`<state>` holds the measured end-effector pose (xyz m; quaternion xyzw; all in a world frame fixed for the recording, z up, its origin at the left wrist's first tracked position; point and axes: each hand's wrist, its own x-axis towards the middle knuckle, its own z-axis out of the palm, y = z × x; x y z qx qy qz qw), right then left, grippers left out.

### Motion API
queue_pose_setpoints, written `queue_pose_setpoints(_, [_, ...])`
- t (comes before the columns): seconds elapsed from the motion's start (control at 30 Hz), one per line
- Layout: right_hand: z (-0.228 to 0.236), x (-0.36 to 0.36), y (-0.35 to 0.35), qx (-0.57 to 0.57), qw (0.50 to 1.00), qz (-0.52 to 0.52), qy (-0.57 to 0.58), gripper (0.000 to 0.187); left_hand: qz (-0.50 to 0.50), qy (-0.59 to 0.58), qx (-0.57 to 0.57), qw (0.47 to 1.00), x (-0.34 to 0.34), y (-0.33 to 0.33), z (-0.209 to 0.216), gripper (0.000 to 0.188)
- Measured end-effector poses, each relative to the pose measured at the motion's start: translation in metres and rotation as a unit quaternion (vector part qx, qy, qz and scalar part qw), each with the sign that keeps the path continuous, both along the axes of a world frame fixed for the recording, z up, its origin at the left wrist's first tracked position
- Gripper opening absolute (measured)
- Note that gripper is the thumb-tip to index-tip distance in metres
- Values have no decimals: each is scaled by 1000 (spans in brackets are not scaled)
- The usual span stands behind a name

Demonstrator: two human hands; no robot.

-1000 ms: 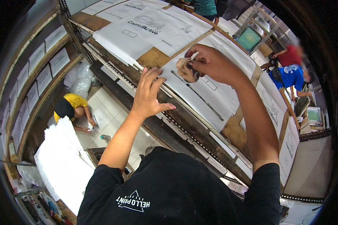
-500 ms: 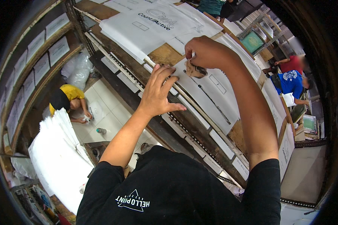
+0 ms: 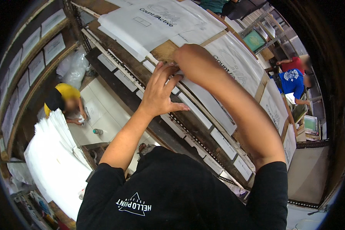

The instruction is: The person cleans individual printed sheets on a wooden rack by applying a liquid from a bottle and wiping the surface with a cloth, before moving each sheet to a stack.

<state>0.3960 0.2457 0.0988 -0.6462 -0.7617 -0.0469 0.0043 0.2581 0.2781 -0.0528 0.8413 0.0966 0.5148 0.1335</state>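
Head view: left hand [image 3: 159, 95] loosely spread by the table edge [image 3: 120, 54], right hand [image 3: 188, 61] blurred, its grip indiscernible.

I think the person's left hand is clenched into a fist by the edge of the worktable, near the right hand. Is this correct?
Not quite: the head view shows the left hand open, its thumb spread away, by the edge of the worktable, near the right hand.

Yellow-shirted person [image 3: 69, 91] is bending over tiled floor [image 3: 101, 97]; green-capped bottle [image 3: 98, 131] is resting nearby. Plastic bag [image 3: 72, 69] is slumping by shelving [image 3: 51, 66]. Blue-shirted person [image 3: 291, 82] is leaning, right.
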Motion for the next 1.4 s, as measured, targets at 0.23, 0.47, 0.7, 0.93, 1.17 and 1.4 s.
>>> queue_pose_setpoints(0.23, [24, 37, -10, -118, 988, 64, 81, 21, 8, -7, 1, 1000, 0, -1, -3, 93])
queue_pose_setpoints(0.47, [0, 42, -17, -62, 995, 29, 77, 22, 19, 13, 20, 1000, 0, 1, -1, 94])
queue_pose_setpoints(0.7, [15, 36, -32, -141, 983, -23, 113, 22, 26, 14, 30, 999, 4, 3, -4, 93])
queue_pose_setpoints(0.93, [2, 62, -84, -75, 989, 37, 124, 22, 38, 15, 42, 998, 7, 1, -3, 94])
queue_pose_setpoints(1.17, [10, 67, -127, -148, 984, -12, 99, 18, 45, 14, 42, 998, 8, 0, -4, 94])
queue_pose_setpoints(1.4, [17, 66, -172, -162, 982, -17, 91, 18, 49, 16, 48, 998, 9, -1, -7, 94])
